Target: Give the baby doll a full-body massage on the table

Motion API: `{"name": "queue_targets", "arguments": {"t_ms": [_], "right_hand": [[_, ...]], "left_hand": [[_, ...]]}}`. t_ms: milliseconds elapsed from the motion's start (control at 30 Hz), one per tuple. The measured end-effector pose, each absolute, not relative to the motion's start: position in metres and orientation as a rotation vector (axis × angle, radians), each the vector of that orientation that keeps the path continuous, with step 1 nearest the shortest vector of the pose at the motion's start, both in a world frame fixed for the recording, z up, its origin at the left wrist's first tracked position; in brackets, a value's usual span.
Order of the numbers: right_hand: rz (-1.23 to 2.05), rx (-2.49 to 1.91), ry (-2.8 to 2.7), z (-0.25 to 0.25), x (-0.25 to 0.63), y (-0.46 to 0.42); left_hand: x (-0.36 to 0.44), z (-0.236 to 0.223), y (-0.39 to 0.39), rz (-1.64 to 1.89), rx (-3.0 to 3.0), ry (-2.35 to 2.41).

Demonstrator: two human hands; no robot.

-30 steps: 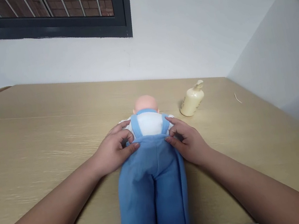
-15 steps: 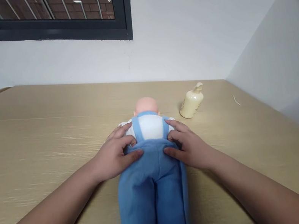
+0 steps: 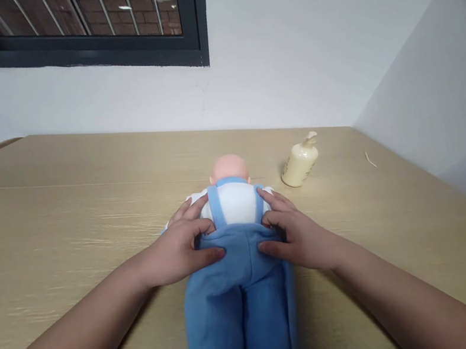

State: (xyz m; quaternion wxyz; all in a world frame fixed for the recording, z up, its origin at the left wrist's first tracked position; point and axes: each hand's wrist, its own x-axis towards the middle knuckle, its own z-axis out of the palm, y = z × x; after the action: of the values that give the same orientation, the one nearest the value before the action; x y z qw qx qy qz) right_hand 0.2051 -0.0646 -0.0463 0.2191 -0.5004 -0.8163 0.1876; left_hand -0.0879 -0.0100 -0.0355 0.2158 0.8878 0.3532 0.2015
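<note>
A baby doll (image 3: 229, 168) lies on its front with the bald back of its head away from me. It wears a white top (image 3: 238, 202) and blue overalls (image 3: 243, 269) with two straps up the back. My left hand (image 3: 181, 240) grips the left side of the waistband, thumb outside and a finger tucked under the edge; its other fingers rest on the doll's back. On the right side, my right hand (image 3: 294, 227) pinches the waistband the same way. The doll's face is hidden, and its lower legs run out of the picture.
A cream pump bottle (image 3: 298, 164) stands tilted-looking beyond my right hand. A thin pale strip (image 3: 370, 159) lies farther right on the wooden table (image 3: 66, 228). Behind the table rise a white wall (image 3: 281, 39) and a dark-framed window (image 3: 175, 52).
Both hands have drawn the overalls' waistband slightly toward me, and the thumbs sit a little lower. The camera view has shifted slightly. The bottle stays put.
</note>
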Motion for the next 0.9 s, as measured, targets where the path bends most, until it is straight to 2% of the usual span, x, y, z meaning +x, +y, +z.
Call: {"name": "queue_targets", "arguments": {"t_ms": [133, 300, 467, 700, 900], "right_hand": [[0.486, -1.390, -2.255, -0.051, 0.208, -0.065], [0.603, -1.346, -2.272, -0.048, 0.215, -0.063], [0.715, -1.278, -2.123, -0.043, 0.209, -0.061], [0.605, -1.333, -1.860, -0.060, 0.199, -0.057], [0.530, -1.432, -1.720, -0.066, 0.195, -0.055]], "left_hand": [[-0.088, -0.035, -0.009, 0.487, 2.470, 0.945], [-0.090, -0.034, -0.008, 0.444, 2.451, 0.932], [-0.090, -0.039, -0.001, 0.619, 2.320, 0.958], [-0.079, -0.049, -0.001, 0.889, 2.057, 0.972], [-0.074, -0.056, -0.003, 0.954, 1.995, 1.076]]}}
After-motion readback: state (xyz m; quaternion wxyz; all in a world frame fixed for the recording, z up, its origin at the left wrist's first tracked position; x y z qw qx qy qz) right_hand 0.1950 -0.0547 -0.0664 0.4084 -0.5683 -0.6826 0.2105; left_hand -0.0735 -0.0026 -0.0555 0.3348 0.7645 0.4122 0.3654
